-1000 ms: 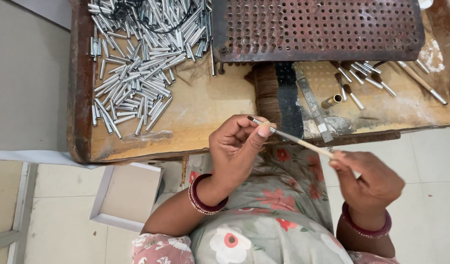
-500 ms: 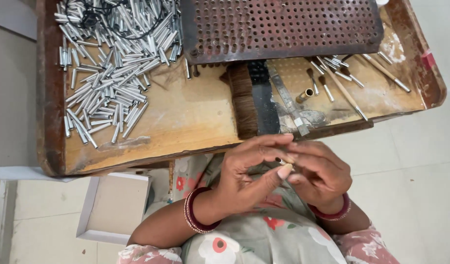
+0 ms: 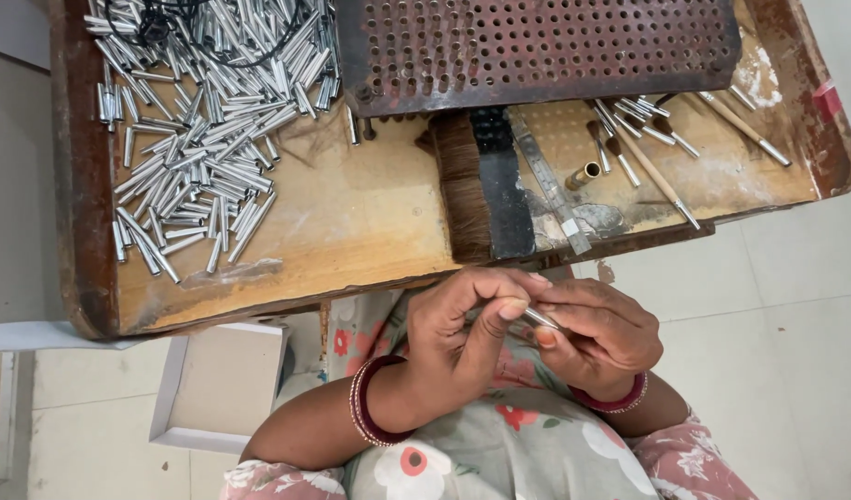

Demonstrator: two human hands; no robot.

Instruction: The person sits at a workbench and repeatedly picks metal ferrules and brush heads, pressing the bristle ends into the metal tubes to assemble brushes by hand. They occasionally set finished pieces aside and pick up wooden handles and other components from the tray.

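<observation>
Wooden surface (image 3: pixel 351 231) ahead of you carries a heap of tubes (image 3: pixel 198 139), a perforated plate (image 3: pixel 536 46) and a brush (image 3: pixel 481 185). Over your lap, your left hand (image 3: pixel 462 343) and right hand (image 3: pixel 596 338) press close, both pinching one small metal tube (image 3: pixel 541 318) between fingertips.

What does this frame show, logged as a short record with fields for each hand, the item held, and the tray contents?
left hand: fingertips pinch a thin metal tube, above the lap
right hand: closed around the same tube from the other side
metal tube: short silvery length showing between the hands
wooden tray: worn board with raised rim
tube pile: loose silvery tubes, tray's left part
perforated plate: dark, rusty, at far edge
brush: dark bristles, lying mid-tray
</observation>
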